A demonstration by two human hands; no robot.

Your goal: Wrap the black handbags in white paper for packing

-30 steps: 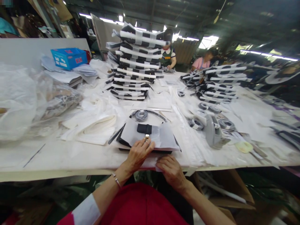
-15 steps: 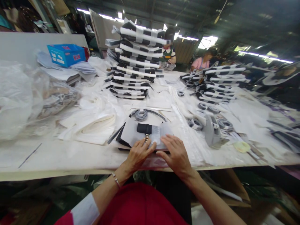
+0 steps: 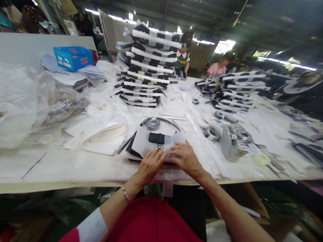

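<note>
The black bag (image 3: 156, 138) lies near the front edge of the bench (image 3: 83, 168), left hand (image 3: 151, 164) flat upon it; the right hand (image 3: 186, 159), fingers bent (grip unclear), has moved inward, apparently concentrating work there.

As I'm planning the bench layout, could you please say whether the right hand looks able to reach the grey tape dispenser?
Probably yes: the right hand is at the wrapped bag, and only flat white sheets seem to lie between it and the grey tape dispenser.
</note>
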